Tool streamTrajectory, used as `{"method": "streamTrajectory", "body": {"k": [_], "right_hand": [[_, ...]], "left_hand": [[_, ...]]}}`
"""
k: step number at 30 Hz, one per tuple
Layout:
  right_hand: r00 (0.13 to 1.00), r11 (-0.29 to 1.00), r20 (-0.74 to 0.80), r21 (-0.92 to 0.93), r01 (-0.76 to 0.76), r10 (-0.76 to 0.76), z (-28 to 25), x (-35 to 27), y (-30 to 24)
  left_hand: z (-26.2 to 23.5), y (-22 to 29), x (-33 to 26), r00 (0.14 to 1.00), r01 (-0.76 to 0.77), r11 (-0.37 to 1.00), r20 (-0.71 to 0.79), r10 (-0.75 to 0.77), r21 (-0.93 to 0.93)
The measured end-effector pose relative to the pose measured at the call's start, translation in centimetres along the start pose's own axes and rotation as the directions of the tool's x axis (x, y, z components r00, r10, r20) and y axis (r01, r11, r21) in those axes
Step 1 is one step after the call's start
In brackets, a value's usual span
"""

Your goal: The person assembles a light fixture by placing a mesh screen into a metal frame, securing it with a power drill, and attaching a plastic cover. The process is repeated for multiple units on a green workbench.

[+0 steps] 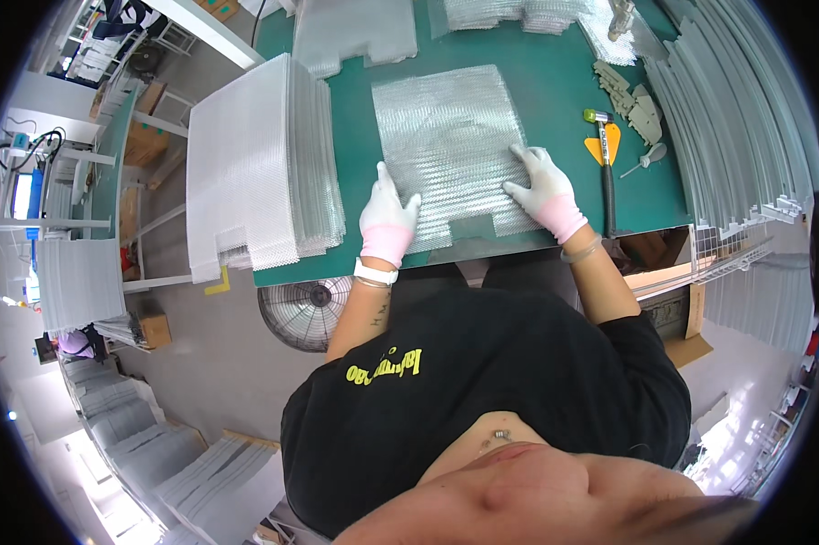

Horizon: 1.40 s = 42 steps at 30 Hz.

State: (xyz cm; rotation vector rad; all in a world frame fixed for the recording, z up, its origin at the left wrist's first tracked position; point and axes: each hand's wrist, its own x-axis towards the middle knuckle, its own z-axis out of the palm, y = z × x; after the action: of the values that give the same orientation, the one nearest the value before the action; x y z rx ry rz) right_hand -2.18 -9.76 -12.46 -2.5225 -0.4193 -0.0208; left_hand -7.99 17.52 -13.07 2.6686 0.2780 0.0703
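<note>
A silvery, ridged, mesh-like sheet (450, 136) with a square notch in its near edge lies on the green tabletop (555, 82). Whether it is one sheet or a thin stack, I cannot tell. My left hand (389, 218), in a white glove with a pink cuff, rests along the sheet's near left edge, fingers stretched out and thumb apart. On the right edge lies my right hand (546, 193), gloved the same way, its fingers spread and touching the sheet. Neither hand is closed around anything.
To the left stands a tall stack of similar notched sheets (246, 163); more sheets (355, 36) lie at the back. A hammer (606, 173), a screwdriver (646, 161) and grey jagged pieces (629, 102) lie right, before long stacked panels (727, 118). A fan (310, 313) stands below the table.
</note>
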Motion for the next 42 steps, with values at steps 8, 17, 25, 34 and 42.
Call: {"method": "streamTrajectory", "body": {"k": [8,17,25,34,42], "right_hand": [[1.000,1.000,0.010,-0.006,-0.010,0.010,-0.2,-0.1,-0.3],[0.996,0.996,0.078,-0.080,-0.030,0.036,-0.6,0.4,-1.1],[0.951,0.924,0.056,-0.223,0.310,-0.305,-2.2,5.7,-4.6],[0.970,0.982,-0.180,-0.061,-0.177,0.164,8.8,30.7,-13.8],[0.841,0.802,0.000,-0.301,-0.515,0.541,9.9,33.6,-16.3]], "left_hand": [[0.7,-0.9,0.0,0.999,-0.039,0.999,-0.020,0.039,0.015],[0.3,-0.5,-0.1,1.000,0.019,0.998,-0.011,-0.020,-0.052],[1.1,-2.0,-0.2,0.948,-0.297,0.890,-0.006,0.318,0.347],[0.2,-1.3,-0.1,0.955,-0.293,0.926,0.027,0.295,0.237],[0.0,-1.6,-0.2,0.965,-0.258,0.942,0.018,0.261,0.213]]}}
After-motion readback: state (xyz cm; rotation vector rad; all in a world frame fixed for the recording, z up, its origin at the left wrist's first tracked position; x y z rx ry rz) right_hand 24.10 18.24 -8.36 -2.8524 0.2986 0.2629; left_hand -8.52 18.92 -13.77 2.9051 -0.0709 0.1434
